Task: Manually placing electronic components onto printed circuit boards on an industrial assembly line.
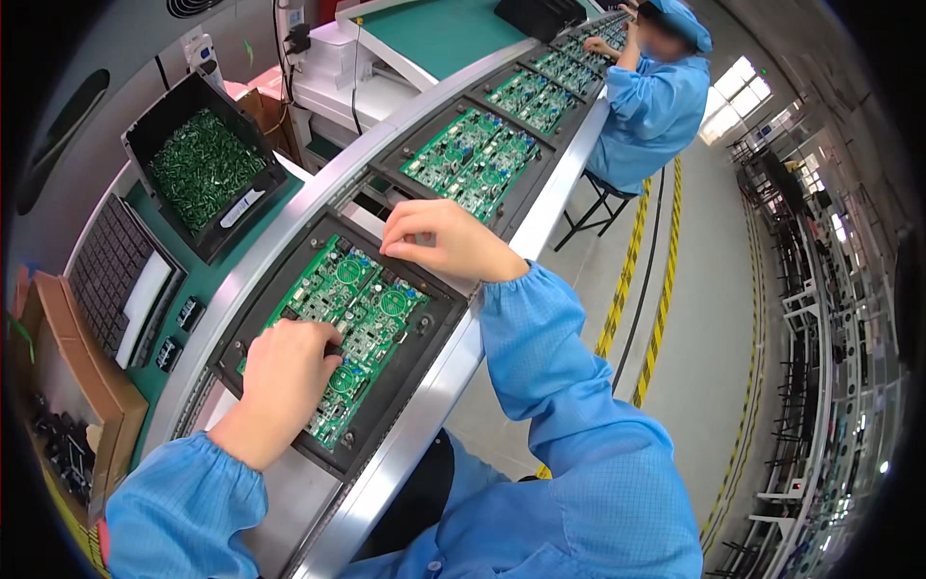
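A green circuit board panel (371, 323), crowded with small components and round coil patterns, lies in a black carrier tray (424, 362) just in front of me. My left hand (289, 376) is over the panel's near left part, its fingers curled down; the fingertips are hidden, and whatever they hold is not visible. Above the tray's far edge, my right hand (444, 239) has thumb and forefinger pinched together. Anything between those fingertips is too small to make out.
More loaded trays (473, 159) line the metal-railed conveyor (540, 207) towards a co-worker (651, 106) in blue. At left stand a black bin (207, 169) of small green parts, a black gridded tray (111, 261) and a cardboard box (82, 338). Yellow-black tape (666, 318) marks the floor.
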### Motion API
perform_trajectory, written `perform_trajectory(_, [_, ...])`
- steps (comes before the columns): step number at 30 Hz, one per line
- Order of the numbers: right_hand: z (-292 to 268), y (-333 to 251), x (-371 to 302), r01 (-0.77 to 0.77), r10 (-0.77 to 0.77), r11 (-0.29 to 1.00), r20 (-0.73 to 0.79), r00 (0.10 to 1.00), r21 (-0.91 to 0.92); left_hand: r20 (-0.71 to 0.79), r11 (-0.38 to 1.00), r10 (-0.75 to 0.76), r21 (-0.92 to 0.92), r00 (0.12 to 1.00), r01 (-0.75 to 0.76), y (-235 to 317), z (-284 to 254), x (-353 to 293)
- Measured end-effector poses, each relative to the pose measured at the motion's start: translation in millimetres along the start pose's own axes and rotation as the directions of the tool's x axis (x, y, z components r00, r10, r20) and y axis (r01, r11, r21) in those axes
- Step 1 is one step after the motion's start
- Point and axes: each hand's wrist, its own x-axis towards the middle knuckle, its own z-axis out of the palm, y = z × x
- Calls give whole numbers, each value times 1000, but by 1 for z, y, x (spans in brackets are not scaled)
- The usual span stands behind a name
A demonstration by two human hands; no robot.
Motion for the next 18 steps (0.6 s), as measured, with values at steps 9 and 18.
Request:
perform_trajectory(9, [34,-13,17,-159,158,987,-71,985,-12,14,947,85,311,996,-85,-12,2,-34])
perform_trajectory(18, [18,46,8,-253,258,966,-185,948,51,-203,961,-89,238,975,137,-45,-70,-215])
